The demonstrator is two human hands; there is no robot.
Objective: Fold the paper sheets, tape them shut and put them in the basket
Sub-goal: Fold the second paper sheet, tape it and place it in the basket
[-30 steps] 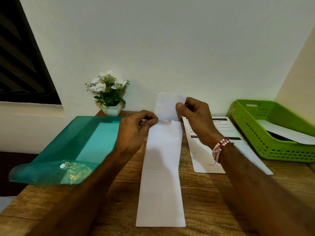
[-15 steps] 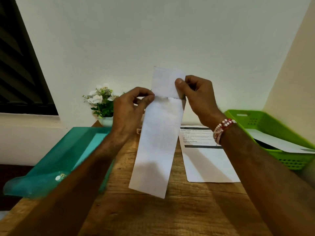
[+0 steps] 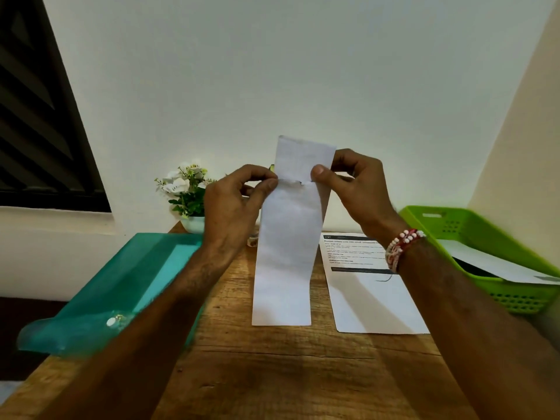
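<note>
Head view: low in frame we see the wooden table (image 3: 272, 374), a printed sheet (image 3: 375, 301) lying right of centre. At centre our left hand (image 3: 233, 207) and right hand (image 3: 354, 189) each pinch the folded paper strip (image 3: 286, 253) at its side edges, thumb on forefinger, holding it upright. Farther right sits the green basket (image 3: 512, 294).

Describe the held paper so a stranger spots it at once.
Above the wooden table, between teal folder and green basket, the left hand and right hand pinch a white strip upright. Unlike the printed sheet lying flat beside it, it is blank and narrow.
</note>
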